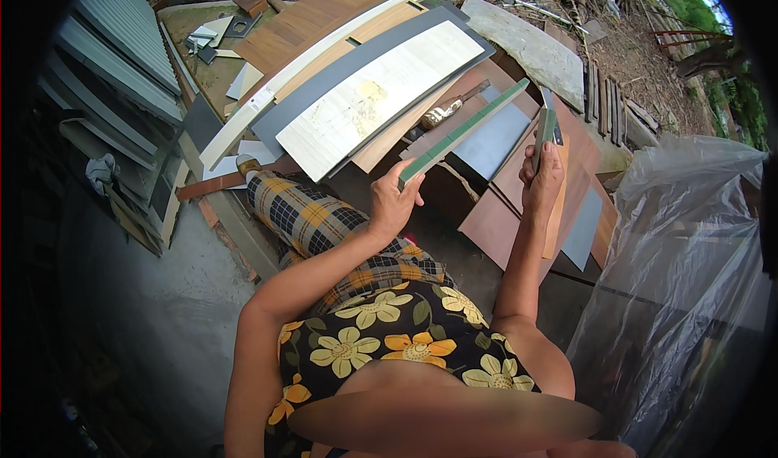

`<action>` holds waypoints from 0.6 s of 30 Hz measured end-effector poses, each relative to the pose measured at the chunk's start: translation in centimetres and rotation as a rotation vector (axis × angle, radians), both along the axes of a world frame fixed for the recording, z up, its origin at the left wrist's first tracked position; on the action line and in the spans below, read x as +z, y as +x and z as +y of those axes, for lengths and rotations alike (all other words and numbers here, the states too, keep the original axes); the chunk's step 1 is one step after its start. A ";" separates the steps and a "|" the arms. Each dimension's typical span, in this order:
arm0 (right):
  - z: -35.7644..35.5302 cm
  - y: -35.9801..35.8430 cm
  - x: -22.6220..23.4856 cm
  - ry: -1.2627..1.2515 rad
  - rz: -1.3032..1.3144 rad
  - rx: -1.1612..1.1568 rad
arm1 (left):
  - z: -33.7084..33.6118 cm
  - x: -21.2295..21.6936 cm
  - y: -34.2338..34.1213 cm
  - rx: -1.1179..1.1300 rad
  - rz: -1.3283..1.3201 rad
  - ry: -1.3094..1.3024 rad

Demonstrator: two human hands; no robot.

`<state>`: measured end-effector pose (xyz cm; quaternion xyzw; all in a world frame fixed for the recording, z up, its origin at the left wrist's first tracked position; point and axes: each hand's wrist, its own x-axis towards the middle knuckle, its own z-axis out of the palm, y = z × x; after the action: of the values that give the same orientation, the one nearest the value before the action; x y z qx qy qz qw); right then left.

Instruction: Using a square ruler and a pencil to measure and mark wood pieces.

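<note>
My left hand [394,203] is closed round the near end of a long, narrow green strip [466,132], which slants away up and to the right. Upright in my right hand [543,173] is a short green-sided piece [548,126]; a dark and greyish flat part shows beside its upper end, and I cannot make out its exact kind. The two held things are apart from each other. Beneath them lie brown boards [506,223] and a grey-blue panel [492,134]. Left of the strip lies a brown and white club-shaped thing [443,114].
A stained white board [381,93] rests on stacked panels ahead, with a wood-grain panel [312,24] behind. Clear plastic sheeting [681,247] hangs at the right. Corrugated sheets [126,32] stand at the left. A stone slab [531,49] lies at the far right.
</note>
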<state>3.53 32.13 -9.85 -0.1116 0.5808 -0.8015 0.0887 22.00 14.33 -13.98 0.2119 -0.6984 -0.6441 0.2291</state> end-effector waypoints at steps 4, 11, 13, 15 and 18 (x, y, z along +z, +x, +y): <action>0.5 -0.3 -0.8 0.011 0.023 -0.024 | 2.0 -1.6 -1.4 -0.067 -0.062 -0.022; 1.0 -0.8 -3.8 0.090 -0.051 -0.044 | 2.7 -4.4 -3.3 -0.285 -0.359 -0.412; 0.8 -0.9 -4.5 0.116 -0.062 -0.025 | 2.4 -5.2 -4.0 -0.308 -0.378 -0.497; 0.7 -1.0 -5.7 0.127 -0.133 -0.027 | 2.1 -5.9 -4.8 -0.316 -0.387 -0.534; 0.6 -1.2 -7.3 0.125 -0.177 0.015 | 2.0 -6.1 -5.4 -0.341 -0.394 -0.585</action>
<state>2.36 32.68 -17.11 -0.0390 0.6186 -0.7698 0.1524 16.56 16.37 -20.09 0.1382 -0.9084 -0.3933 0.0309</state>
